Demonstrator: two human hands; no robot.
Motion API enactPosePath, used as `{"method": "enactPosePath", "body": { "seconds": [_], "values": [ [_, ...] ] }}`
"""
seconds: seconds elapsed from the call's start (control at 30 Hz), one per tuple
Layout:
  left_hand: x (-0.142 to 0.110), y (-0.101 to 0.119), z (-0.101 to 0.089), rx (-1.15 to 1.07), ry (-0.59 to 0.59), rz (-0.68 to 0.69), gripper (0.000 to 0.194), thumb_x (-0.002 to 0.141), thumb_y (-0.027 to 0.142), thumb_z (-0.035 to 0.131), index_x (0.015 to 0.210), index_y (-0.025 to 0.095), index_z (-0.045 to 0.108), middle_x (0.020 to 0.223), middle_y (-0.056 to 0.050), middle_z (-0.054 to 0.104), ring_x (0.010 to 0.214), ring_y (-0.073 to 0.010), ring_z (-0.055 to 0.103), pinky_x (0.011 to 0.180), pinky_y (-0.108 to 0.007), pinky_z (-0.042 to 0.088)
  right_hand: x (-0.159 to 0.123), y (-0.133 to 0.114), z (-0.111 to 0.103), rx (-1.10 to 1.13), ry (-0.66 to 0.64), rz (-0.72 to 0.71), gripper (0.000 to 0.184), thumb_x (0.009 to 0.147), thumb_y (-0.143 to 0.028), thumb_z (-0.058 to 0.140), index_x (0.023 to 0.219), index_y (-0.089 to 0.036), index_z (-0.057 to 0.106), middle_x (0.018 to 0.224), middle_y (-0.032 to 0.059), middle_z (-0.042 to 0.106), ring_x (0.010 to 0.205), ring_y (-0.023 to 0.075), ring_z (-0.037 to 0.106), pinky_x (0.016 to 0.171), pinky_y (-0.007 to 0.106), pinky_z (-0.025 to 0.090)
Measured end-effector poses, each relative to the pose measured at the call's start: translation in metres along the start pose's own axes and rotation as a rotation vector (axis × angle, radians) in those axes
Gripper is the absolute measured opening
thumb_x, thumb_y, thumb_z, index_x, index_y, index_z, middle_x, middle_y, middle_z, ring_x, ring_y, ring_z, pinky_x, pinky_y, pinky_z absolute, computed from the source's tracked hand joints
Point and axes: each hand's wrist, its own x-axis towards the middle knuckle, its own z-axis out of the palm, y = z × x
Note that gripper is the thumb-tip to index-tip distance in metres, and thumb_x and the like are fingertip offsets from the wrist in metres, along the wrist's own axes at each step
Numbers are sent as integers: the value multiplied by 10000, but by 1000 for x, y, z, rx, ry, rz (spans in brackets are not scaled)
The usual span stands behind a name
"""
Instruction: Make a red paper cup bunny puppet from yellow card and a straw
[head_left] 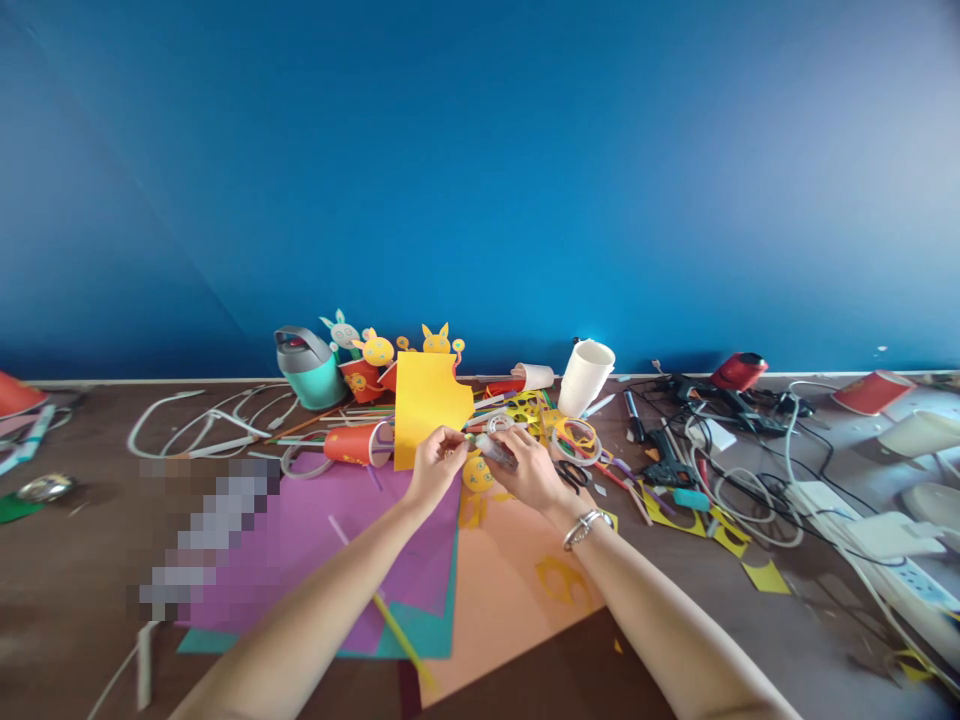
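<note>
My left hand (437,462) pinches the lower edge of a yellow paper sheet (425,400), holding it upright over the table. My right hand (527,466), with a bracelet on its wrist, is closed round a small whitish glue stick (493,450) whose tip points at the paper's edge. Both hands meet above purple (315,540), teal and orange paper sheets (510,580). A small yellow paper face (477,474) lies just below the hands.
Red paper cups (358,443), paper animal figures (375,350), a teal jug (307,366), white cups (585,375), tape rings (576,440), scissors, a glue gun (664,455), cables and a power strip (885,560) crowd the brown table. A blue wall stands behind.
</note>
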Motion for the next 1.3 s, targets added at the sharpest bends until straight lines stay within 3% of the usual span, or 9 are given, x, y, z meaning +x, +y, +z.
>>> {"method": "enactPosePath", "body": {
  "seconds": [0.27,0.57,0.97,1.3],
  "values": [
    [0,-1,0,19,7,11,172,718,315,661,742,165,581,696,-23,626,672,-138,586,632,-245,466,1,2,1,27,59,-33,257,797,-177,598,1048,-215,558,1006,84,614,925,212,593,783,328,498],
    [1,-3,0,69,5,54,113,727,270,639,737,171,587,707,-9,610,683,-132,579,634,-233,448,1,0,0,39,28,-24,229,791,-172,600,1014,-215,571,987,84,615,901,212,590,771,326,496],
    [-3,7,-4,355,-55,217,21,768,183,560,769,183,581,761,-7,638,746,-136,591,704,-242,444,-1,3,3,74,16,-22,222,791,-178,595,1010,-211,577,955,73,600,850,193,597,733,305,495],
    [-1,4,-3,262,-69,137,45,756,215,584,737,173,585,720,-10,627,697,-136,572,654,-242,429,0,2,-1,-23,25,-75,201,798,-154,576,992,-208,577,945,83,605,888,212,588,765,326,499]
  ]
}}
